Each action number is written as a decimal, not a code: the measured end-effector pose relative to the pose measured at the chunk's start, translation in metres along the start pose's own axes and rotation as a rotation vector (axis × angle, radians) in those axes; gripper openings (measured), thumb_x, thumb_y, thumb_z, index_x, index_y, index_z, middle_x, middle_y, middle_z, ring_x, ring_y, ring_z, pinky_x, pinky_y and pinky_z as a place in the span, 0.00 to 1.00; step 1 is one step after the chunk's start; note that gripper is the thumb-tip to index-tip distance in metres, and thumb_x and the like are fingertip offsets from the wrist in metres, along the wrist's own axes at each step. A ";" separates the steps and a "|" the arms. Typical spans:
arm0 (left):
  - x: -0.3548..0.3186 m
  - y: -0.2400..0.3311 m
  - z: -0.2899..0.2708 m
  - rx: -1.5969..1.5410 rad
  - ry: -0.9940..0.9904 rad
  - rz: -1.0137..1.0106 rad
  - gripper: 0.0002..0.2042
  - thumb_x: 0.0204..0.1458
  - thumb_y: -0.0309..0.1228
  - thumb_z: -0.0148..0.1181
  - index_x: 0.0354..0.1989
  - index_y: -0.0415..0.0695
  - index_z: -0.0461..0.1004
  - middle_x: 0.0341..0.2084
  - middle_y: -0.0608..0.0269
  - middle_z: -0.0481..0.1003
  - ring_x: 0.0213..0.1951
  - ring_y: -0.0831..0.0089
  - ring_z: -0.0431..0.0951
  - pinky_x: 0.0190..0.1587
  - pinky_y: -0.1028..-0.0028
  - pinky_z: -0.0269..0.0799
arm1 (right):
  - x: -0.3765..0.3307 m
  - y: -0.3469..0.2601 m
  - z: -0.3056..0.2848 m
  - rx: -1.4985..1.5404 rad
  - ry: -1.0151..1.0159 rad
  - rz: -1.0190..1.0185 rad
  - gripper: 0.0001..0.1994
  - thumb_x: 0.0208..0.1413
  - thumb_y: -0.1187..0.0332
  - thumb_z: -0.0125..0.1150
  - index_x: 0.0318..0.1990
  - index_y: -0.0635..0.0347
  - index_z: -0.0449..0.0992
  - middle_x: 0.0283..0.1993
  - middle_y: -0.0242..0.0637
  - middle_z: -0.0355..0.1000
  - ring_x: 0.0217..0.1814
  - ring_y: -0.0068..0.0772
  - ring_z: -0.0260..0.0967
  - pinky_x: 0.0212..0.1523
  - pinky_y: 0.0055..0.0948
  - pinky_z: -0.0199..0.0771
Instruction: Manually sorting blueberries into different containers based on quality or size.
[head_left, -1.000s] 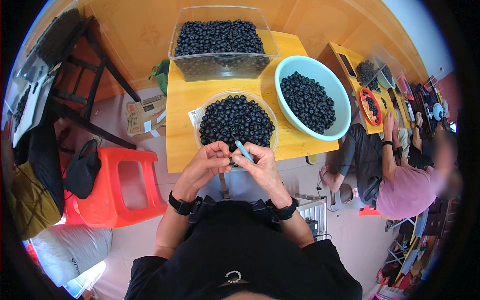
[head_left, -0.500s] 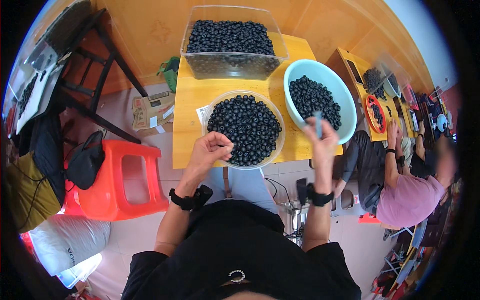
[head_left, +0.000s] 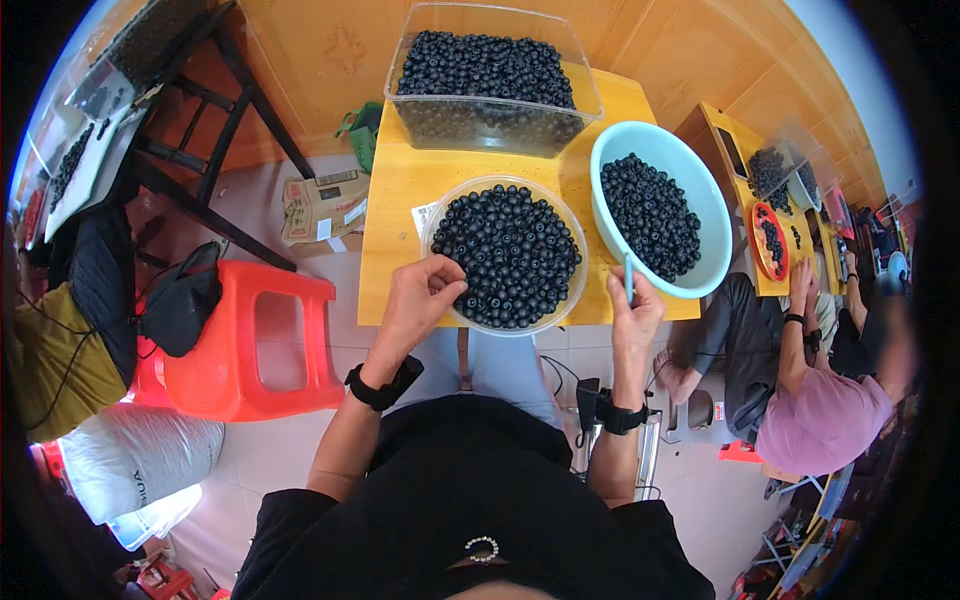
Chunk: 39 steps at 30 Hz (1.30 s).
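At the lower left rim of a round clear tub (head_left: 432,222), my left hand (head_left: 418,300) is closed in a pinch. Whatever may be between its fingertips is too small to make out. The tub is filled with small round black bead-like balls (head_left: 505,255), some showing a pale ring. My right hand (head_left: 635,318) is closed on a slim light-blue tool (head_left: 628,275) that points upward, by the near rim of a pale blue basin (head_left: 712,250). More of the same black balls (head_left: 650,215) lie in that basin.
A large clear plastic bin (head_left: 490,128) of black balls stands at the back of the yellow table (head_left: 395,185). A red stool (head_left: 250,370) is at left. At right, a person in a pink shirt (head_left: 825,425) sits at another table with a red-rimmed tray (head_left: 768,240).
My right hand has come down and a little left with the light-blue tool, away from the basin's inside. My left hand keeps its pinch by the tub. The whole view has shifted slightly.
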<state>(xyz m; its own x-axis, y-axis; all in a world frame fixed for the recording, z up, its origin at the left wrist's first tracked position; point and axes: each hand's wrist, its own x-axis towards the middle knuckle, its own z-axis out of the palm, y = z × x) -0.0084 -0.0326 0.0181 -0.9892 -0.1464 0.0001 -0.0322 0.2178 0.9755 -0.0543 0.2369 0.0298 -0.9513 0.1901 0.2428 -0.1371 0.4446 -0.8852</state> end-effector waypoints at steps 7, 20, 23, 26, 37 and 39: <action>-0.004 -0.003 0.016 0.615 -0.061 0.297 0.09 0.34 0.26 0.65 0.26 0.41 0.72 0.20 0.58 0.69 0.28 0.60 0.72 0.31 0.66 0.67 | -0.014 -0.009 0.013 0.049 -0.099 0.006 0.07 0.49 0.74 0.60 0.36 0.68 0.76 0.25 0.27 0.69 0.25 0.13 0.58 0.26 0.16 0.60; -0.001 0.001 0.012 0.045 -0.082 -0.098 0.10 0.38 0.18 0.63 0.28 0.42 0.69 0.24 0.67 0.72 0.26 0.79 0.72 0.30 0.79 0.68 | -0.028 -0.021 0.019 0.032 -0.178 0.042 0.07 0.49 0.73 0.60 0.36 0.66 0.77 0.21 0.23 0.64 0.23 0.13 0.55 0.25 0.15 0.57; -0.001 0.008 0.009 -0.619 -0.143 -0.104 0.08 0.44 0.20 0.62 0.31 0.41 0.70 0.26 0.69 0.72 0.28 0.85 0.72 0.32 0.83 0.69 | -0.031 -0.024 0.021 0.049 -0.231 0.034 0.09 0.49 0.73 0.62 0.38 0.67 0.76 0.23 0.28 0.69 0.24 0.14 0.59 0.25 0.17 0.60; -0.001 0.019 0.003 -0.781 -0.288 -0.239 0.06 0.47 0.21 0.58 0.33 0.43 0.70 0.31 0.66 0.72 0.32 0.79 0.72 0.37 0.80 0.69 | -0.036 -0.026 0.027 0.083 -0.253 0.008 0.11 0.49 0.71 0.62 0.39 0.67 0.76 0.22 0.28 0.69 0.24 0.14 0.59 0.24 0.17 0.59; 0.002 -0.005 0.011 -1.356 -0.453 -0.404 0.09 0.53 0.26 0.55 0.42 0.40 0.71 0.32 0.63 0.74 0.33 0.77 0.77 0.37 0.82 0.75 | -0.049 -0.053 0.036 0.122 -0.398 -0.151 0.10 0.52 0.70 0.57 0.38 0.68 0.75 0.25 0.36 0.70 0.22 0.21 0.62 0.23 0.21 0.60; 0.001 -0.006 0.012 -1.367 -0.449 -0.401 0.09 0.53 0.26 0.55 0.42 0.40 0.71 0.32 0.63 0.74 0.33 0.77 0.77 0.38 0.82 0.75 | -0.049 -0.060 0.038 0.091 -0.418 -0.215 0.09 0.52 0.71 0.57 0.38 0.67 0.75 0.25 0.36 0.70 0.21 0.23 0.62 0.22 0.22 0.60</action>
<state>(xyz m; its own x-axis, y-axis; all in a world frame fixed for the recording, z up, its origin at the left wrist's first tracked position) -0.0110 -0.0222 0.0092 -0.9156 0.3808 -0.1289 -0.4016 -0.8500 0.3410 -0.0100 0.1671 0.0561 -0.9259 -0.2740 0.2602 -0.3486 0.3538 -0.8679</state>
